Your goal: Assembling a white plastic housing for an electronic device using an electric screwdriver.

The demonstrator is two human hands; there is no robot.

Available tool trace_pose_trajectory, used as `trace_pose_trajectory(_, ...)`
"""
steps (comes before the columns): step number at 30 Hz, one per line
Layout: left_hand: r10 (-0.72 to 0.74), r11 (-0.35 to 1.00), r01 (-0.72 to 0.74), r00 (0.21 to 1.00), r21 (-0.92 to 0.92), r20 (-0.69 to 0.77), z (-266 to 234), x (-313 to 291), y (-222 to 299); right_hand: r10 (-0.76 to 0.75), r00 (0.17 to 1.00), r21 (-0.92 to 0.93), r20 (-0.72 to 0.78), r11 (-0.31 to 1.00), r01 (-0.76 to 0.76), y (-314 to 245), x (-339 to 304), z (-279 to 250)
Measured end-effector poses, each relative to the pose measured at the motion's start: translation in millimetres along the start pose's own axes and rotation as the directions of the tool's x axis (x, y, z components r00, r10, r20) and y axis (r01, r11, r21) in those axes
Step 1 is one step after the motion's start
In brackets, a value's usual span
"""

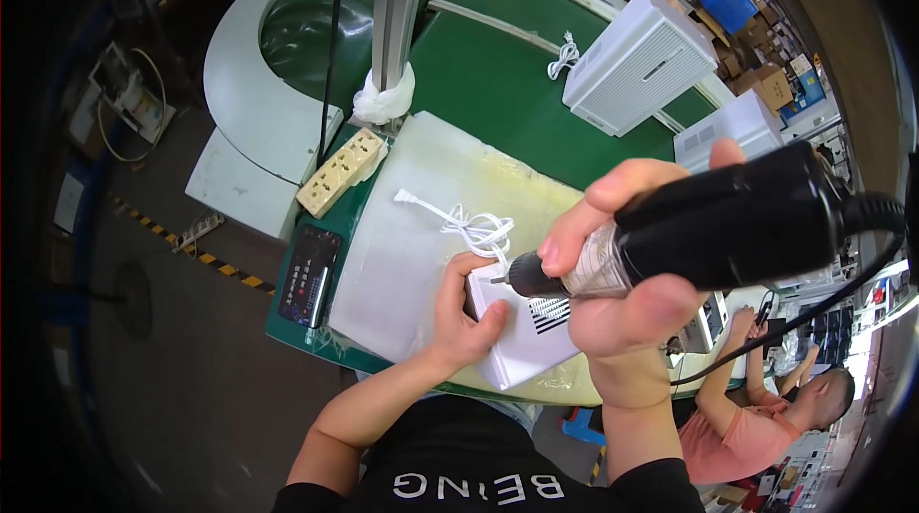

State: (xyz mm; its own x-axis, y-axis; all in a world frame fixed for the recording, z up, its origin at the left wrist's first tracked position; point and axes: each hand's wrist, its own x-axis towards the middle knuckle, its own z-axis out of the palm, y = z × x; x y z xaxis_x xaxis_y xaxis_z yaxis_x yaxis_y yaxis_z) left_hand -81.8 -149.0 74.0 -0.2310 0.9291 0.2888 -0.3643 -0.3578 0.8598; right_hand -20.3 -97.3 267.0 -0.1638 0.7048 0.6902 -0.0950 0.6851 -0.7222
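A black corded electric screwdriver is gripped in my right hand, lying nearly level with its bit pointing left. The bit tip is over or against the near-left end of a white plastic appliance housing with a slotted grille; whether it touches a screw I cannot tell. My left hand clasps that end of the housing, thumb on the upper face and fingers round the far side. A bundled white power cord with a plug runs from the housing across the pale mat.
On the left stand a beige power strip and a phone. A metal post rises behind the mat. White appliances sit on the green bench at the far right. A co-worker in pink works at right.
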Motion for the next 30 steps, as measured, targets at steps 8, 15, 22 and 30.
trace_pose_trajectory(8, -0.169, 0.963, 0.072, 0.911, 0.259, 0.376, -56.2, 11.0, 2.9, -0.001, 0.978, 0.143, -0.209, 0.989, 0.031, -87.2, -8.8, -83.4)
trace_pose_trajectory(15, -0.543, 0.824, 0.425, 0.780, 0.374, 0.310, -47.3, 18.7, -0.6, 0.208, 0.890, 0.103, -0.405, 0.978, -0.182, -112.3, -55.7, -191.0)
trace_pose_trajectory(22, -0.491, 0.862, 0.451, 0.856, 0.232, 0.163, -11.9, 48.8, 8.3, 0.290, 0.913, 0.343, -0.287, 0.921, -0.185, -115.4, -91.9, -266.3)
trace_pose_trajectory(30, -0.393, 0.916, 0.385, 0.918, -0.115, -0.059, 16.4, 137.6, 64.7, -0.046, 0.744, 0.419, -0.667, 0.802, 0.426, -9.1, -126.0, -292.6)
